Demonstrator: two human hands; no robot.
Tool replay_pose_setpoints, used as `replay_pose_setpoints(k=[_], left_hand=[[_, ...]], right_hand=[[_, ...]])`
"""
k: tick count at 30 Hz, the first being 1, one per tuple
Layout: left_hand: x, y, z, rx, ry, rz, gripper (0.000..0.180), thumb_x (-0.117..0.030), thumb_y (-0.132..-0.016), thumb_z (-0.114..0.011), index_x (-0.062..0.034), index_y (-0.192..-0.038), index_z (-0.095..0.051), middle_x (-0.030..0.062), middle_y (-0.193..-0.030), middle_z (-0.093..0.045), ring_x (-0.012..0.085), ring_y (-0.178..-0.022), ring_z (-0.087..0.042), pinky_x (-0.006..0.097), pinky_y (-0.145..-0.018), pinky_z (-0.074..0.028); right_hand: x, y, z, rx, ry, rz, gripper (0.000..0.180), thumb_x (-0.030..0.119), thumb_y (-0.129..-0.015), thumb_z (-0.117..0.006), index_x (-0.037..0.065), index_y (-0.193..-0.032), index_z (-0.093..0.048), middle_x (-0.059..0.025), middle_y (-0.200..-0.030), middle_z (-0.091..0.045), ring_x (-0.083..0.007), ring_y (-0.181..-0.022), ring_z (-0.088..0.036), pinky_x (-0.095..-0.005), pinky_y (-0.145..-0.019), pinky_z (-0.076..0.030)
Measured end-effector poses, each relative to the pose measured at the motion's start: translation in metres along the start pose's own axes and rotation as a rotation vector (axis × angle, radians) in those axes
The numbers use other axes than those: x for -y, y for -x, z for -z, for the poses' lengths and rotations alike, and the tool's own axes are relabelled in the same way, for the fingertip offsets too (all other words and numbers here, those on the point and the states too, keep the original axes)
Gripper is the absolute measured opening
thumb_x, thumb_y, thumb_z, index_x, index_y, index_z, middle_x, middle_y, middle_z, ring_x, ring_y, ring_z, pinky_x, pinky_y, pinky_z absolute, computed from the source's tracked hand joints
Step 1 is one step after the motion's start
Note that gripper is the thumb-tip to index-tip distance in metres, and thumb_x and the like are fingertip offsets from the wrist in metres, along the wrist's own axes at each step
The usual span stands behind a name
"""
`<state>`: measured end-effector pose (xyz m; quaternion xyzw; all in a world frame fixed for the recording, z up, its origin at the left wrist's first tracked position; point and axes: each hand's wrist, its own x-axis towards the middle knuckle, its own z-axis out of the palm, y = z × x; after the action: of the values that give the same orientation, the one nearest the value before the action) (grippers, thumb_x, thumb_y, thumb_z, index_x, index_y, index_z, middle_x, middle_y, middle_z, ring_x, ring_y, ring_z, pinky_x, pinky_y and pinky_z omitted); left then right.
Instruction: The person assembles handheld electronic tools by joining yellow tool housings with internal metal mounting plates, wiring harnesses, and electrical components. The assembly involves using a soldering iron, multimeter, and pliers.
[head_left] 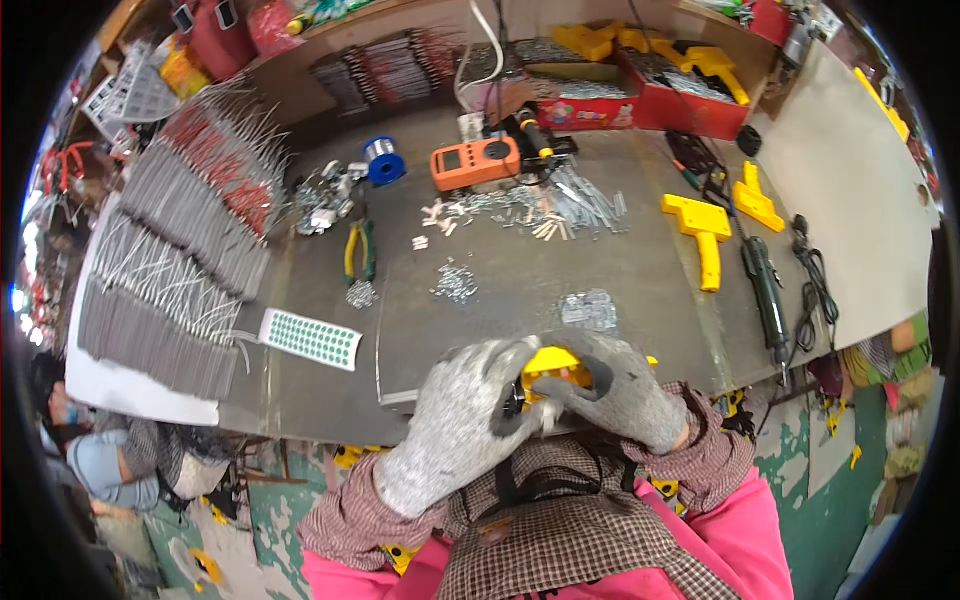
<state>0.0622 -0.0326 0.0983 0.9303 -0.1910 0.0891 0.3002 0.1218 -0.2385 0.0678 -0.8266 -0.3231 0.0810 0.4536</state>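
Close to the table's near edge, my left hand (462, 408) and my right hand (622, 388), both in grey work gloves, are closed around a yellow plastic tool housing (552, 362). Its hollow inside, with some orange-looking detail, shows between my fingers. Much of the housing is hidden by the gloves. Just beyond my right hand lies a small pile of flat metal pieces (589, 310). Farther off are a heap of small metal parts (455, 282) and green-and-yellow-handled pliers (360, 252).
Bundled grey strips (155, 340) and a sheet of green round stickers (311, 339) lie left. An orange multimeter (475, 163) and a solder spool (384, 161) are at the back. Right are yellow gun-shaped housings (704, 240), an electric screwdriver (765, 290) and red boxes (690, 108).
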Motion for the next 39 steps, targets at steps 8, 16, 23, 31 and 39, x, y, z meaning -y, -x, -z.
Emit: replay_pose_setpoints(k=[8, 16, 23, 31, 39], left_hand=[[-0.006, -0.003, -0.001, -0.032, 0.044, 0.122, 0.053, -0.028, -0.076, -0.084, -0.0056, -0.119, -0.063, 0.0157, -0.099, -0.065, 0.0327, -0.090, -0.068, 0.039, -0.077, -0.055], [-0.012, -0.002, -0.011, 0.019, -0.056, 0.067, 0.063, -0.033, -0.073, -0.084, -0.0052, -0.123, -0.057, 0.0160, -0.106, -0.062, 0.0365, -0.095, -0.063, 0.047, -0.078, -0.052], [-0.012, -0.008, -0.013, -0.099, 0.072, 0.251, 0.045, -0.017, -0.076, -0.083, -0.0005, -0.112, -0.063, 0.0153, -0.103, -0.067, 0.0269, -0.096, -0.069, 0.036, -0.082, -0.055], [-0.002, 0.005, -0.001, 0.045, 0.185, 0.206, 0.048, -0.026, -0.083, -0.078, -0.0016, -0.120, -0.060, 0.0138, -0.104, -0.066, 0.0288, -0.096, -0.069, 0.038, -0.084, -0.055], [0.025, -0.015, -0.003, 0.033, 0.276, 0.339, 0.044, -0.023, -0.088, -0.072, 0.0020, -0.122, -0.059, 0.0134, -0.103, -0.066, 0.0186, -0.095, -0.066, 0.032, -0.082, -0.053]], right_hand=[[-0.003, -0.001, -0.002, -0.099, 0.006, 0.047, 0.039, 0.023, -0.084, -0.077, 0.005, -0.117, -0.065, -0.0159, -0.099, -0.071, -0.0315, -0.088, -0.071, -0.0386, -0.076, -0.055], [-0.019, 0.009, 0.007, -0.012, -0.050, 0.171, 0.035, 0.029, -0.089, -0.071, 0.004, -0.113, -0.063, -0.0188, -0.092, -0.066, -0.0380, -0.082, -0.066, -0.0451, -0.071, -0.051], [-0.018, -0.005, -0.003, -0.040, 0.057, -0.004, 0.033, 0.032, -0.087, -0.072, 0.004, -0.104, -0.068, -0.0194, -0.087, -0.066, -0.0376, -0.081, -0.066, -0.0459, -0.071, -0.051], [-0.005, -0.007, -0.008, -0.032, 0.057, 0.094, 0.040, 0.038, -0.084, -0.077, 0.010, -0.111, -0.068, -0.0124, -0.077, -0.067, -0.0303, -0.073, -0.069, -0.0400, -0.065, -0.053], [-0.018, -0.032, -0.008, 0.033, 0.232, -0.003, 0.045, 0.045, -0.091, -0.067, 0.004, -0.110, -0.066, -0.0204, -0.092, -0.067, -0.0371, -0.088, -0.068, -0.0449, -0.075, -0.054]])
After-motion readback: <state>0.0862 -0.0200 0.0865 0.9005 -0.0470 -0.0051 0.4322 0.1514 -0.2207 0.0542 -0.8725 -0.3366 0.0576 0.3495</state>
